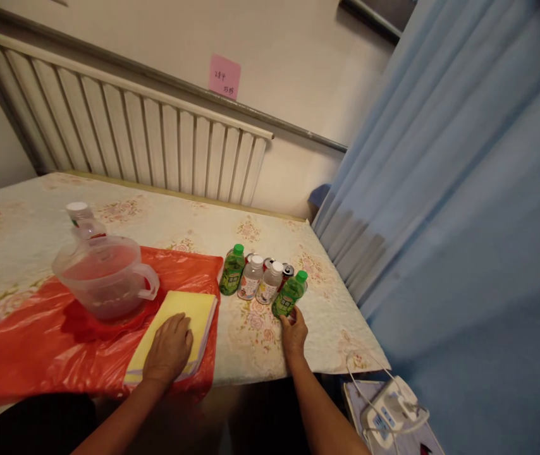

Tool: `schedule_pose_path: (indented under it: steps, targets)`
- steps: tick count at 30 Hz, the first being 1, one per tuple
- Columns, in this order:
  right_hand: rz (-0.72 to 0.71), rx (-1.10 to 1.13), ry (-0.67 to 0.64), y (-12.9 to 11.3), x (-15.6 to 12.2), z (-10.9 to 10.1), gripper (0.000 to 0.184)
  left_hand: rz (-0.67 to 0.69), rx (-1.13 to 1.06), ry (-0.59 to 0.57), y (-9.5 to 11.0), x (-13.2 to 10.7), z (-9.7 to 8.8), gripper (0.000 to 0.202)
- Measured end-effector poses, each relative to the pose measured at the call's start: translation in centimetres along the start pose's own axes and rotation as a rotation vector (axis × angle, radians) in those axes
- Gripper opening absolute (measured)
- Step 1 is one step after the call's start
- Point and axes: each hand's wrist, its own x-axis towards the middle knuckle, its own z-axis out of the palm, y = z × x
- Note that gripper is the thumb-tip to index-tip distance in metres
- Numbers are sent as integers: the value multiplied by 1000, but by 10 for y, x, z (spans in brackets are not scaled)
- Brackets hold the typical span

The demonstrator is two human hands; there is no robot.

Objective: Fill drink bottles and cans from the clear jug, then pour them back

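Note:
My left hand [169, 349] lies flat, fingers down, on a folded yellow cloth [189, 316] that rests on a red plastic sheet [23, 354]. My right hand [294, 333] grips the base of a tilted green bottle with a green cap [289, 295]. Beside it stand two pale bottles with white caps [251, 276] [270, 282] and another green bottle [232, 270]. Can tops [288, 270] show behind them.
A clear plastic jug [104, 275] with a handle sits on the red sheet, a white-capped bottle [83, 218] behind it. The flowered table cover [260, 328] ends near my arms. A radiator lines the wall, a blue curtain hangs right, and a white power strip [393, 407] lies below.

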Motion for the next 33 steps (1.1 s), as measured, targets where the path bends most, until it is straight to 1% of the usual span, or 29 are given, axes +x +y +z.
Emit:
schedule_pose_path:
  steps: [8, 18, 26, 33]
  targets:
    - [5, -6, 24, 0, 3, 3, 49, 2, -8, -7, -1, 1, 1, 33]
    - [-4, -9, 28, -1, 8, 6, 44, 2, -2, -3, 2, 1, -4, 32]
    - [-27, -7, 32, 3, 11, 7, 44, 12, 9, -6, 0, 1, -1, 33]
    - [-26, -14, 30, 6, 12, 8, 45, 5, -36, 11, 0, 1, -1, 33]
